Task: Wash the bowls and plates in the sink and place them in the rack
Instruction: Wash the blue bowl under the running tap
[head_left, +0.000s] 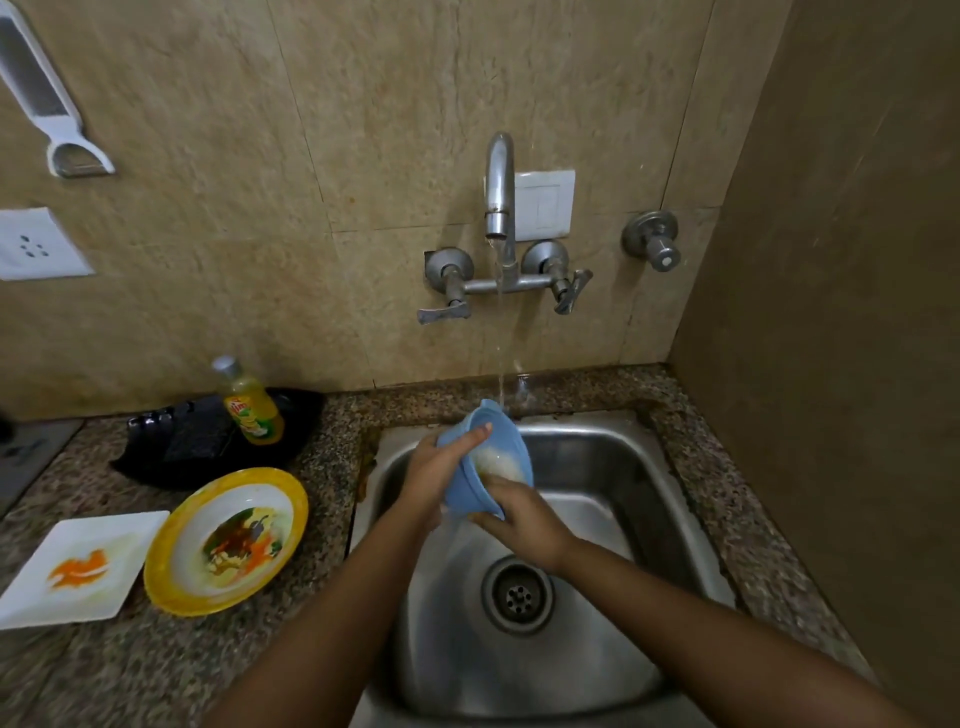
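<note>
Blue bowl (467, 496): tilted over the sink (623, 493), under the thin water stream (500, 332) from the tap (500, 187) — white foam inside.
Left hand (436, 475): grips the bowl's left side, one finger over the rim.
Right hand (519, 519): holds the lower edge, fingers curled around it.
Counter (182, 665): left of the sink — a yellow plate (176, 582) and a white square plate (119, 530), both with food marks, just beside each other.
Soap bottle (252, 410): stands on a black tray (197, 447) behind the plates.

Head-worn camera looks forward and down, close over the sink (602, 460).
</note>
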